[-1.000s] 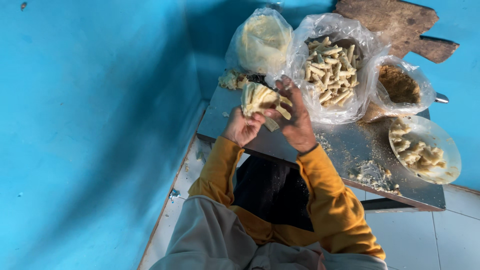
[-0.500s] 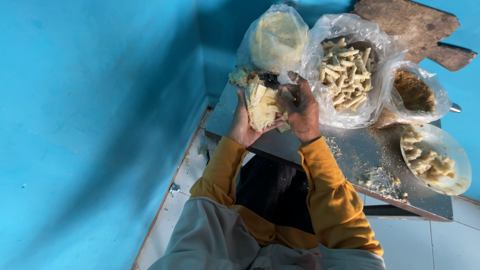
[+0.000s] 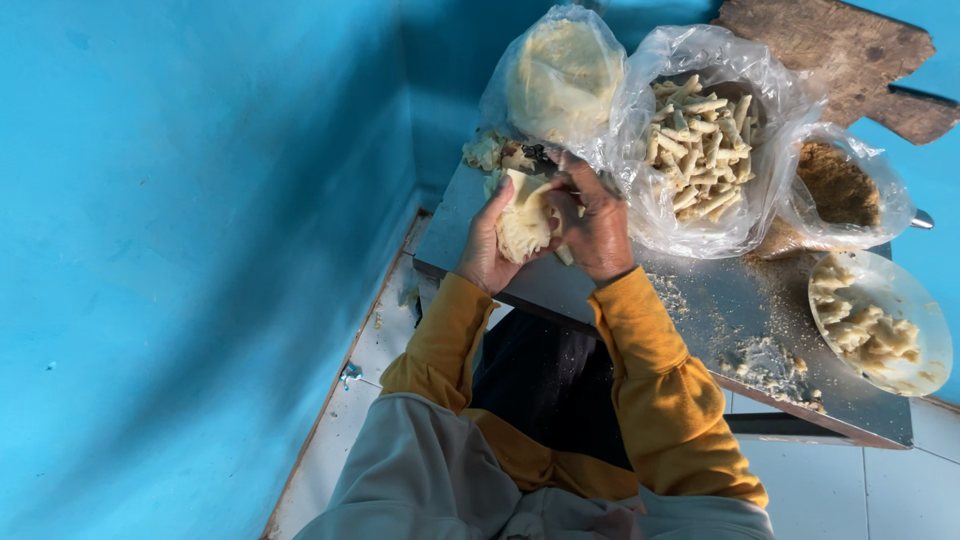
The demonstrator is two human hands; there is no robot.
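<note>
Both hands (image 3: pixel 545 235) cup dough (image 3: pixel 522 222), seemingly over table (image 3: pixel 700 310) edge.

**Two hands fold a pale wrapper**

The left hand (image 3: pixel 487 245) and right hand (image 3: pixel 598 222) hold a pale wrapper (image 3: pixel 524 220) over the tabletop's (image 3: pixel 700 300) left edge. A bag of rolled sticks (image 3: pixel 700 140) sits near the far edge.

I see three bags (image 3: pixel 700 150) in a row along the surface's (image 3: pixel 700 300) far edge, plate (image 3: pixel 880 320) right, wooden board (image 3: pixel 830 50) behind, wall (image 3: pixel 180 250) left.
</note>
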